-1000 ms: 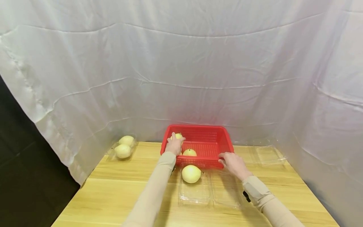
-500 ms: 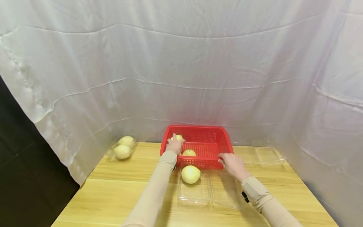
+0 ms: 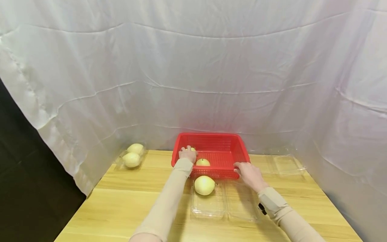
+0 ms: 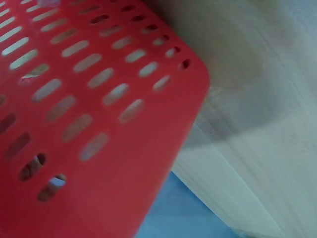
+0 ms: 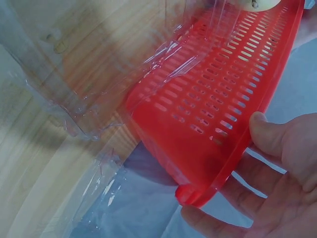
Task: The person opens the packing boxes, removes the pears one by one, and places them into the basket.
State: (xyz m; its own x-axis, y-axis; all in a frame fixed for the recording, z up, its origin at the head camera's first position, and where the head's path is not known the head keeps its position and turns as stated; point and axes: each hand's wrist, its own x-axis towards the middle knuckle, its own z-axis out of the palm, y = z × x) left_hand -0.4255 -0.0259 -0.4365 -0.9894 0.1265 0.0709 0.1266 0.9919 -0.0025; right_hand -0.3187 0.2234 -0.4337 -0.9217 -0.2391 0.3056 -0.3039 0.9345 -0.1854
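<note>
My left hand [image 3: 188,155] reaches over the near left of a red plastic basket [image 3: 225,171], its fingers curled round a yellow pear [image 3: 193,149] that they partly cover. Beside it in the basket lies another pear [image 3: 203,162]. My right hand [image 3: 249,174] grips the basket's near right rim; in the right wrist view the thumb [image 5: 267,134] presses the outer wall and the fingers go behind it. In front of the basket, a pear [image 3: 204,185] sits in an open transparent plastic box [image 3: 208,210]. The left wrist view has only the perforated basket wall [image 4: 143,148] close up.
At the back left, two pears [image 3: 131,160] rest in a transparent box. Another transparent box [image 3: 285,164] stands at the back right. Grey-white curtains [image 3: 211,67] hang behind and beside the wooden table [image 3: 121,208].
My left hand has moved slightly right and lower into the basket together with the pear, which is now more covered. The right hand stays on the rim.
</note>
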